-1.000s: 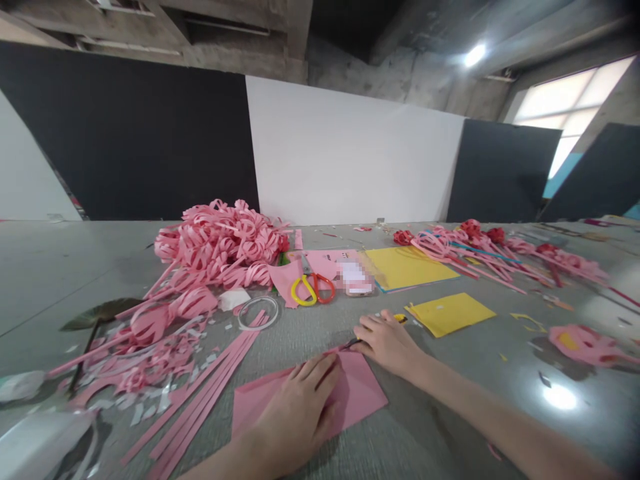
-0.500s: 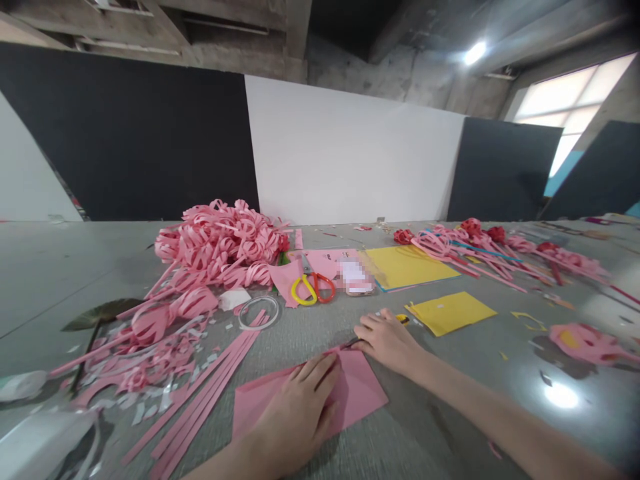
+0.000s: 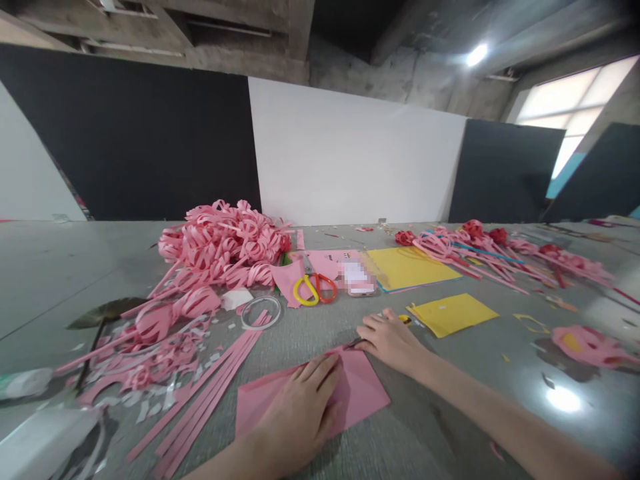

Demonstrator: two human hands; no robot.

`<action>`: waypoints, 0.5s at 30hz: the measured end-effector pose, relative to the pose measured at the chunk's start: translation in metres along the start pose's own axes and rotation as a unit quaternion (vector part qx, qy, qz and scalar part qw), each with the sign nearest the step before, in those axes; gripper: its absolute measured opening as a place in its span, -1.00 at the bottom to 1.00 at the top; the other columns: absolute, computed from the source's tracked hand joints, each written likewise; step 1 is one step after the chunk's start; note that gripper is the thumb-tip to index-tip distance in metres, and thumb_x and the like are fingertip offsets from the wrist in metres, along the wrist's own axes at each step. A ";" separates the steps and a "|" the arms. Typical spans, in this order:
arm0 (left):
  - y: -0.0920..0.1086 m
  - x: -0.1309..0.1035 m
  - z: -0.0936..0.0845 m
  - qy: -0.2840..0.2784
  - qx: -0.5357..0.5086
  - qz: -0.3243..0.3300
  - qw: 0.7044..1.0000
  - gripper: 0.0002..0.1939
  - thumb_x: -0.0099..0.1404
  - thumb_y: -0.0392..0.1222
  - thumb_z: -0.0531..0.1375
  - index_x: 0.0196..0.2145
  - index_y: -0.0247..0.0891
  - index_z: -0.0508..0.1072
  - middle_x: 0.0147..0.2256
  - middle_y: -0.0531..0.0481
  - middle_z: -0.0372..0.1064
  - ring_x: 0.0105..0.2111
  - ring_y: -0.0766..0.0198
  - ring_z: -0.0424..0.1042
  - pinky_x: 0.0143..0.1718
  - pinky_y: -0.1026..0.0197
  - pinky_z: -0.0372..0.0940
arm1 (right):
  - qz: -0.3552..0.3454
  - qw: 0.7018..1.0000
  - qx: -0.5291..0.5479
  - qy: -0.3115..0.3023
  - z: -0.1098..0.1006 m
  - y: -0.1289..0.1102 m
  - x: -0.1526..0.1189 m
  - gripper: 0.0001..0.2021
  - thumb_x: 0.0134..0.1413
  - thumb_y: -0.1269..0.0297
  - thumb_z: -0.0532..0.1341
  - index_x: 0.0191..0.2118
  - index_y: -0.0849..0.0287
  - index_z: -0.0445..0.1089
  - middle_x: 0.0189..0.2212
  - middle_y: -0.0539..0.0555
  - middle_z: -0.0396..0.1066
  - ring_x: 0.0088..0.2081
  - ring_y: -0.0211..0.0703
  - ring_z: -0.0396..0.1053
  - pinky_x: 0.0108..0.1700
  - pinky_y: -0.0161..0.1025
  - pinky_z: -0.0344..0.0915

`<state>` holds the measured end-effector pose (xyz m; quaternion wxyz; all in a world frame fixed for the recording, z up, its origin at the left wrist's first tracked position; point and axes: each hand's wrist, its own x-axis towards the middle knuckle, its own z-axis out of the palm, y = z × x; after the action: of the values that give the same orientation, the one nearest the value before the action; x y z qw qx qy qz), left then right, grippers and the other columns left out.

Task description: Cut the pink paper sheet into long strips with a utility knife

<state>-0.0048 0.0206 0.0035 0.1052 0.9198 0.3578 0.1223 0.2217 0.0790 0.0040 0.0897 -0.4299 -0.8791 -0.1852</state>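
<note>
A pink paper sheet lies on the grey surface in front of me, its far edge slightly raised. My left hand rests flat on it, palm down, fingers over its far part. Just beyond the sheet's far right corner, my right hand is closed around a small cutting tool. The tool's dark tip reaches the sheet's far edge, while a yellow part shows beyond the fingers. Most of the tool is hidden by the hand.
Pink strips and scraps lie at left, below a heap of pink paper loops. Scissors, a phone, a clear ring and yellow paper are further back. Pink and red paper flowers lie at right.
The whole view has shifted very slightly. Both hands and the pink sheet keep nearly the same places relative to each other.
</note>
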 end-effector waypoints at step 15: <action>0.001 0.000 -0.001 -0.014 0.003 -0.004 1.000 -0.49 0.23 -0.24 -0.04 0.14 -0.27 -0.01 0.15 -0.06 -0.06 0.11 0.18 -0.05 0.09 0.10 0.00 | 0.000 1.000 0.006 0.011 0.000 0.001 -0.003 -0.77 0.11 0.14 0.04 -0.43 0.17 0.26 -0.44 0.02 0.33 -0.35 -0.16 0.25 -0.27 -0.20 -0.09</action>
<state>-0.0048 0.0200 0.0051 0.1079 0.9204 0.3599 0.1079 0.2241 0.0771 0.0034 0.1015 -0.4277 -0.8790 -0.1848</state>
